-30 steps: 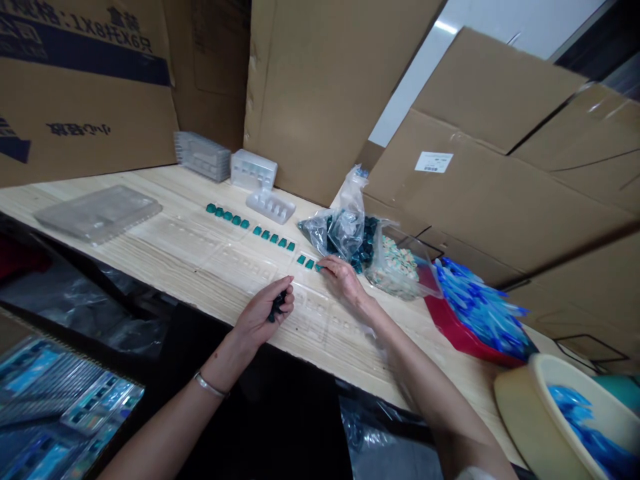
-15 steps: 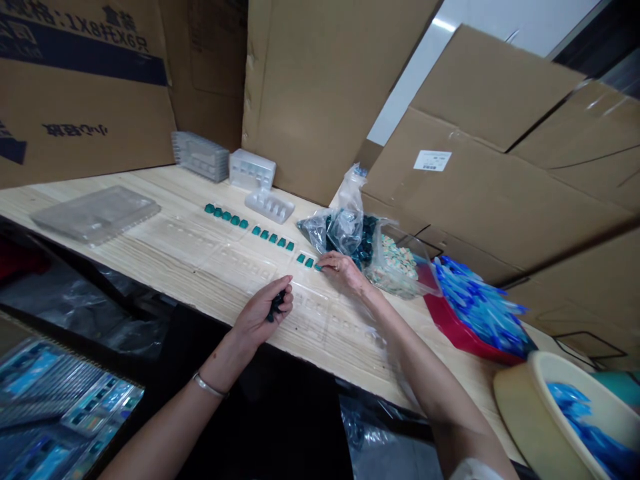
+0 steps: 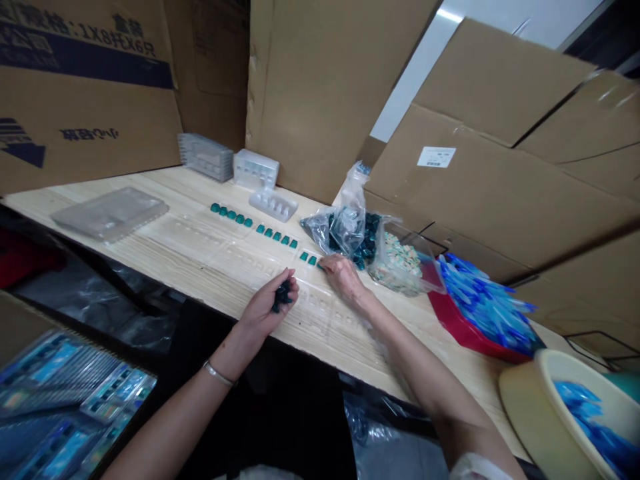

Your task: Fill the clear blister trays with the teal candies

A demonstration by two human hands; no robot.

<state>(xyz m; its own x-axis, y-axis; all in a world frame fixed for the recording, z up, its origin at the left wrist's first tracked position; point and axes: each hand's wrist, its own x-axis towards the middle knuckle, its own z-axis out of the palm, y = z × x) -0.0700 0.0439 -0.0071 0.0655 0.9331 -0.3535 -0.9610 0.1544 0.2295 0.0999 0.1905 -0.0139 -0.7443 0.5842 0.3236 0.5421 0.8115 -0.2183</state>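
The person's left hand [image 3: 263, 310] is clenched around a small cluster of dark teal plastic pieces [image 3: 283, 297], held just above a clear blister tray [image 3: 313, 310] on the table [image 3: 50, 200]. The loosely open right hand [image 3: 343, 277] reaches the end of a neat row of glossy teal pieces [image 3: 307, 259], lying beside a clear plastic bag of similar pieces [image 3: 345, 230].

On the table [image 3: 220, 297], a row of small pieces [image 3: 270, 233] runs left to right, a plastic tray [image 3: 110, 213] at its left, a bag [image 3: 340, 227] at its right end, cardboard boxes [image 3: 320, 100] behind, a basin [image 3: 545, 420] at near right.
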